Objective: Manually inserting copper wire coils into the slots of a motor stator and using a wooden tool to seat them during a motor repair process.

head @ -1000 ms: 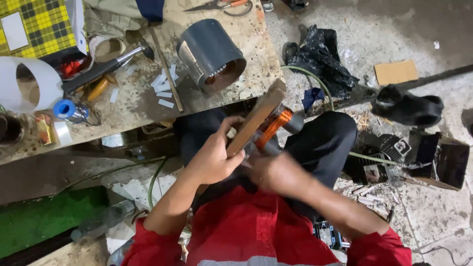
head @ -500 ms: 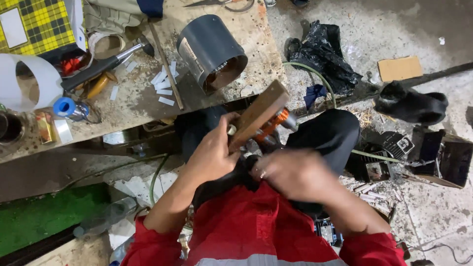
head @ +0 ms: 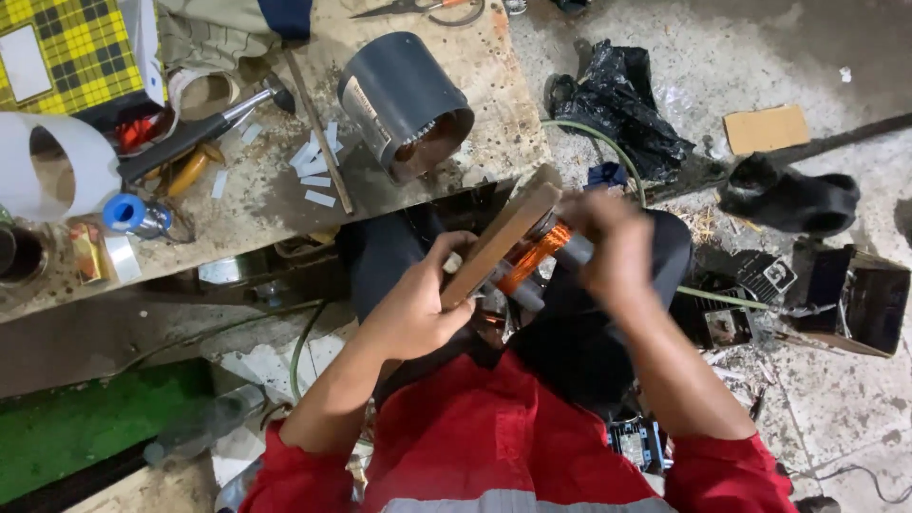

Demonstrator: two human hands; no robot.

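Observation:
My left hand (head: 418, 309) grips the lower end of a flat wooden board (head: 503, 239) that tilts up to the right over my lap. Against the board lies a coil of copper wire (head: 534, 256) wound on a grey tube (head: 574, 249). My right hand (head: 613, 249) is blurred and sits at the tube's right end, fingers curled around it. Both arms wear red sleeves.
A dirty workbench (head: 475, 104) stands ahead with a grey pipe section (head: 404, 100), a hammer (head: 204, 128), white paper strips (head: 313, 171), a white pipe (head: 52, 166) and a blue tape roll (head: 123, 211). On the floor at right lie a black bag (head: 622, 100), cardboard (head: 765, 128), a black shoe (head: 788, 198).
My right hand has moved up and to the right, from below the coil to the tube's far end. The board and my left hand have stayed nearly in place.

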